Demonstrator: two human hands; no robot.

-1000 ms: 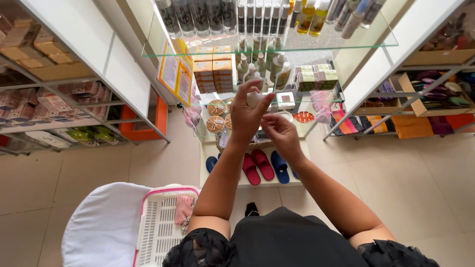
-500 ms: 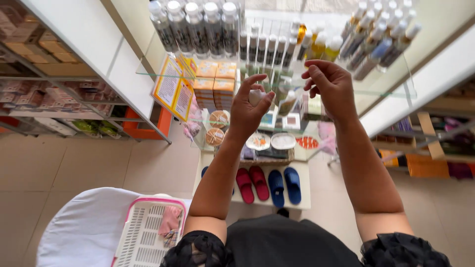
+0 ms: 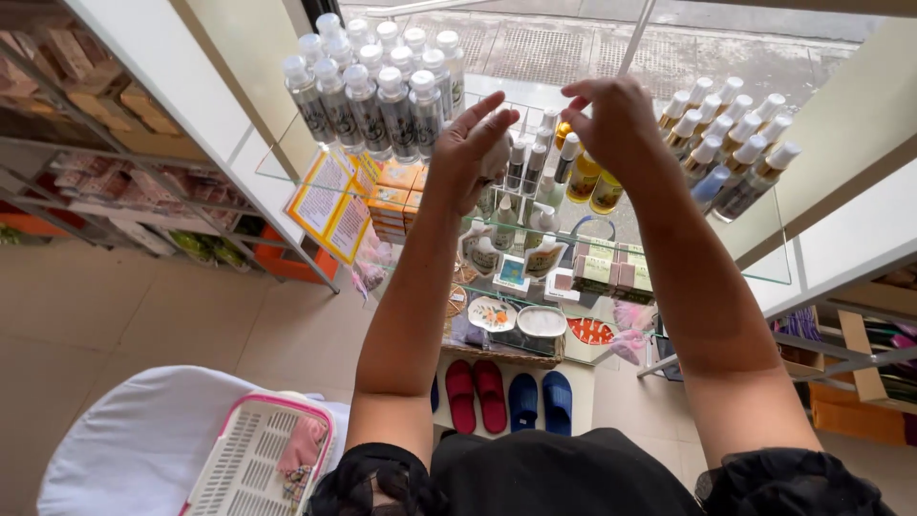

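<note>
glass shelf (image 3: 764, 272) above tiled floor (image 3: 124, 315)

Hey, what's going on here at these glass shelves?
A person stands over tiered glass shelves of toiletries, both hands raised over the top tier. The left hand is curled around a small pale bottle, only partly visible. The right hand hovers beside it with fingers bent, over rows of white-capped bottles. Clear capped bottles stand to the left. Slippers lie below, and a pink-rimmed basket sits on a white stool.

Head camera looks steeply down, close over glass shelves (image 3: 669, 244).
</note>
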